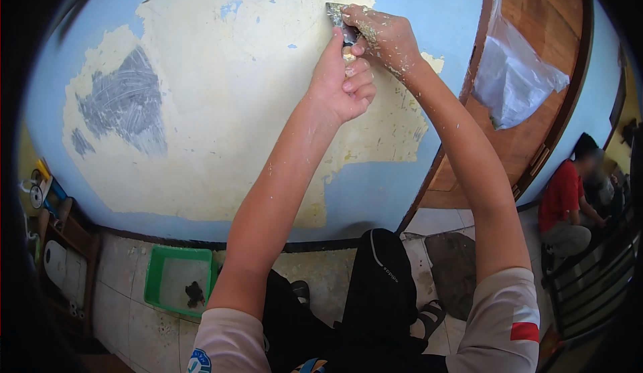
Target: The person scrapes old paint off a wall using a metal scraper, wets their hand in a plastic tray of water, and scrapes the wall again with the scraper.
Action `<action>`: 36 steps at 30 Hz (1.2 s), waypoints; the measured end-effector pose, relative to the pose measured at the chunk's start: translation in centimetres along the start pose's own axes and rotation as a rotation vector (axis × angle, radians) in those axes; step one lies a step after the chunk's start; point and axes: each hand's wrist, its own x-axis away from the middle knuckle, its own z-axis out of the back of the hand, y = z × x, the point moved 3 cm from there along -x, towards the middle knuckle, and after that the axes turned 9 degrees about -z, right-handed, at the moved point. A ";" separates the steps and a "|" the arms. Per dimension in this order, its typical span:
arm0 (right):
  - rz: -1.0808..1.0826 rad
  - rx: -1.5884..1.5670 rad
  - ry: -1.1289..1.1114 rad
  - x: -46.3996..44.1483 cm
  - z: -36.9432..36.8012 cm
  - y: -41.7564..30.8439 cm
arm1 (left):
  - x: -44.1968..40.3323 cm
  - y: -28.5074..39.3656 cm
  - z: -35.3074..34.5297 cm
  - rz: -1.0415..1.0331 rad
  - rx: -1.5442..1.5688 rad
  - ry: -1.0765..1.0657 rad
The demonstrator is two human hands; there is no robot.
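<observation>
High on the wall (221, 118), a putty knife (349, 33) has its metal blade against the peeling paint. My left hand (343, 85) is closed at its handle from below, with the thumb pointing up along it. My right hand (387, 37) grips the same putty knife from the right, fingers bent over the blade side. Paint flakes cling to the right hand's fingers, wrist and forearm. Most of the handle is hidden by the hands. Around them the wall is bared to a cream layer, with ragged blue paint at the edges.
A grey patch (130, 98) marks the wall's left part. A green basin (153, 276) with a dark object inside stands on the tiled floor. A white plastic bag (512, 71) hangs by the wooden door (542, 11). Another person (562, 195) in red crouches at the right.
</observation>
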 end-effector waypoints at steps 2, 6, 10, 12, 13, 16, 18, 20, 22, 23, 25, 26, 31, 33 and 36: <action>0.014 -0.017 -0.005 -1.1 0.0 0.4 | -0.6 0.6 -0.7 -0.028 -0.011 -0.011; -0.011 -0.026 -0.044 -2.4 0.8 1.1 | -1.8 0.5 -2.2 -0.076 0.034 -0.035; 0.124 0.054 0.033 -0.1 0.0 0.5 | -0.7 -0.3 -0.9 -0.044 0.079 0.005; 0.073 0.033 -0.030 -0.3 0.0 0.2 | -0.2 -0.3 -0.2 -0.035 -0.002 0.031; 0.030 0.025 -0.080 -1.0 0.1 0.5 | -0.8 0.3 -0.5 -0.042 -0.010 0.028; 0.096 0.037 0.044 -3.4 -0.3 0.9 | -1.9 1.1 -2.3 -0.074 0.055 -0.008; 0.183 0.036 0.161 -2.2 -0.2 0.8 | -1.5 0.6 -1.2 -0.046 0.051 0.007; 0.164 0.112 0.079 -0.7 -0.3 0.6 | -1.3 0.3 -0.6 -0.040 0.043 0.003; 0.134 0.095 0.009 -1.0 -0.4 1.0 | -1.1 0.2 -0.3 -0.030 0.005 0.034; 0.144 0.095 0.019 -2.1 -0.3 1.2 | -1.6 0.8 -0.9 -0.040 -0.001 0.027; -0.012 0.049 -0.020 -3.6 -0.1 2.0 | -2.7 1.7 -2.2 -0.068 0.000 -0.004; -0.034 0.025 -0.011 -3.4 0.2 1.8 | -2.8 1.5 -2.1 -0.065 0.000 -0.006; 0.143 0.028 0.116 -1.3 -0.6 1.6 | -1.5 0.2 -0.2 -0.041 -0.040 0.024; 0.207 0.033 0.157 -2.4 -0.2 1.4 | -2.6 1.3 -1.4 -0.059 -0.059 0.008; -0.117 -0.074 0.020 -3.7 0.3 2.1 | -3.6 1.7 -2.8 -0.080 -0.039 0.006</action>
